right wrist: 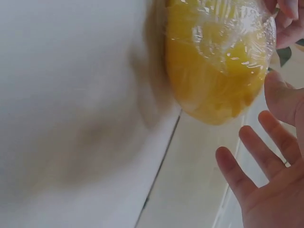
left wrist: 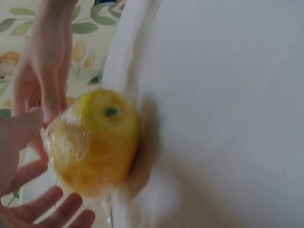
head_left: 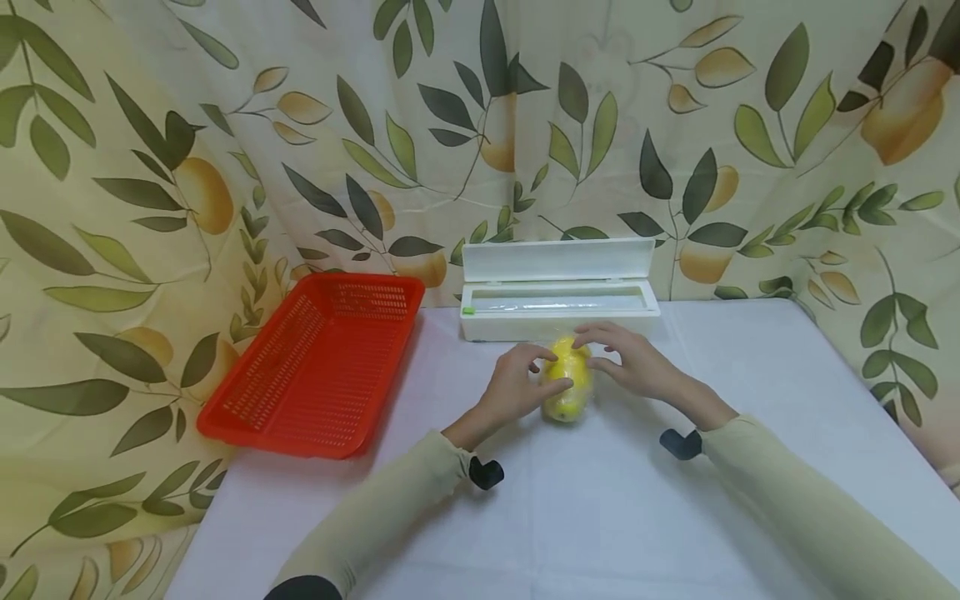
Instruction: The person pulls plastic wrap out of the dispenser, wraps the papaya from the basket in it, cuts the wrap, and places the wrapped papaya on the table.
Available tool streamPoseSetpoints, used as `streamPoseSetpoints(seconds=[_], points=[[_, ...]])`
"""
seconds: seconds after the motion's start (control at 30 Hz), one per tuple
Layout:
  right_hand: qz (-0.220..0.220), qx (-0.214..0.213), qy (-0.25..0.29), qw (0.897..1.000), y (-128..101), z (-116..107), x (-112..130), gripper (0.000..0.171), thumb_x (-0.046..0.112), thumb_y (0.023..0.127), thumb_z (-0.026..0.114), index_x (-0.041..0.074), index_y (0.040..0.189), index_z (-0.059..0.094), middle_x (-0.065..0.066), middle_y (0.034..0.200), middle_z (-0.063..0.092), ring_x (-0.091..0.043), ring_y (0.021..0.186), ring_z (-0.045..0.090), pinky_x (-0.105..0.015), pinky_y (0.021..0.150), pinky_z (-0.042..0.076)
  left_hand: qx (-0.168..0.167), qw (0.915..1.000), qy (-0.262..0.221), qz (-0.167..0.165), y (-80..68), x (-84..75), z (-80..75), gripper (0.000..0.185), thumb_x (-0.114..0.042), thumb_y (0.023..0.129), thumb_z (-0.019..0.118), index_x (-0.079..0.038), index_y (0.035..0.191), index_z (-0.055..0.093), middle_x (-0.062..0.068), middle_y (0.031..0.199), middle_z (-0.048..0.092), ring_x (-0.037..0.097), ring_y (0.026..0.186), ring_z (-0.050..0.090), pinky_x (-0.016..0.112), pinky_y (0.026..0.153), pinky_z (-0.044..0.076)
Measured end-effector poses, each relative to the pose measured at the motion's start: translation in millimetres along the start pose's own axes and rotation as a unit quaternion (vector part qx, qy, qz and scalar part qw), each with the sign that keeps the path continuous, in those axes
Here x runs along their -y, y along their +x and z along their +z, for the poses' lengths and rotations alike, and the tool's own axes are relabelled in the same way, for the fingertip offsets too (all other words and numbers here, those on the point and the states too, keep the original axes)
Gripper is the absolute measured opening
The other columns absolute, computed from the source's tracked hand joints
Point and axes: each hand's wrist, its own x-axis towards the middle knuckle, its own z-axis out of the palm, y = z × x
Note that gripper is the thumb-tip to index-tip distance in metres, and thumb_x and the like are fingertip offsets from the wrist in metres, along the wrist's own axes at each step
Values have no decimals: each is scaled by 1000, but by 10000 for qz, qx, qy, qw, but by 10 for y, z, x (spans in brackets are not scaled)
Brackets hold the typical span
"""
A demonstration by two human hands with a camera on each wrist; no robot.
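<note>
A yellow fruit [head_left: 567, 402] in shiny clear plastic film lies on the white-covered table, between the two hands. From its left side my left hand [head_left: 517, 382] reaches over it, thumb across the film in the head view. The left wrist view shows this hand's fingers [left wrist: 61, 213] spread loosely beside the fruit [left wrist: 97, 147]. Opposite, my right hand [head_left: 628, 360] has its thumb at the fruit's right side. Its fingers [right wrist: 235, 175] are parted and relaxed in the right wrist view, past the end of the wrapped fruit [right wrist: 216, 80].
Right behind the fruit stands a long white box [head_left: 558, 327], lid raised, with clear film inside. A red perforated plastic basket [head_left: 300, 446] sits at the left edge of the table [head_left: 600, 533]. A leaf-patterned curtain [head_left: 315, 150] hangs behind and on the left.
</note>
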Motion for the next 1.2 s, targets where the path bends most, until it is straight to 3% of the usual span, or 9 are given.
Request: streamPoseSetpoints(seconds=[0.2,0.33,0.5,0.6,0.77,0.87,0.93,1.07,1.2], points=[[35,502,95,9987,74,-27,22,38,-1,90,76,6,127,68,-18,143,59,-42,133,53,-59,106,44,-267,9990,168,-306,41,-107,134,47,-39,83,86,-9,115,71,5,117,65,24,99,64,21,78,50],[245,610,93,9978,55,-31,49,38,3,91,76,7,128,68,-15,140,62,-39,132,54,-57,107,45,-107,9990,301,-313,47,-108,117,44,-34,84,86,-9,117,70,5,120,66,25,101,64,22,79,50],[217,449,-264,9984,29,-81,86,31,9,89,80,7,119,73,-11,123,68,-35,120,58,-54,100,48,317,9989,344,-43,61,-55,2,40,-25,88,83,-10,122,70,4,127,67,26,107,66,25,85,52],[265,391,-461,9978,16,-120,108,27,11,87,82,8,114,76,-9,113,69,-32,111,57,-52,94,47,351,9976,524,273,77,-13,-61,37,-20,90,80,-10,124,71,3,128,69,25,115,65,29,95,51],[400,471,-486,9969,-10,-152,147,21,12,86,83,11,106,77,-12,117,68,-36,114,54,-55,97,45,-260,9899,1168,765,94,46,-83,32,-14,88,79,-14,120,74,2,124,67,22,117,59,39,102,46],[368,582,-337,9971,-16,-151,184,17,12,86,84,13,101,76,-17,129,66,-41,124,54,-60,104,43,-616,9838,1373,971,79,70,-68,25,-9,87,80,-14,111,76,3,115,63,21,107,58,37,94,47],[349,707,-213,9967,-17,-148,214,17,11,86,83,14,101,75,-18,134,64,-42,128,55,-62,106,43,-657,9830,1351,1056,65,75,-56,20,-7,86,80,-13,105,77,2,108,63,19,102,58,30,90,48],[430,959,-117,9944,-25,-151,265,21,14,89,81,14,109,75,-15,135,65,-39,127,59,-59,103,48,-244,9867,966,1283,34,71,-45,14,-5,89,78,-9,102,78,2,105,68,17,100,64,23,90,51],[397,1017,-101,9940,-70,-154,262,28,14,91,80,12,118,74,-12,132,67,-37,123,62,-55,97,53,275,9854,839,1454,33,92,-59,23,-12,91,79,-7,114,75,7,121,68,20,117,64,27,104,47]])
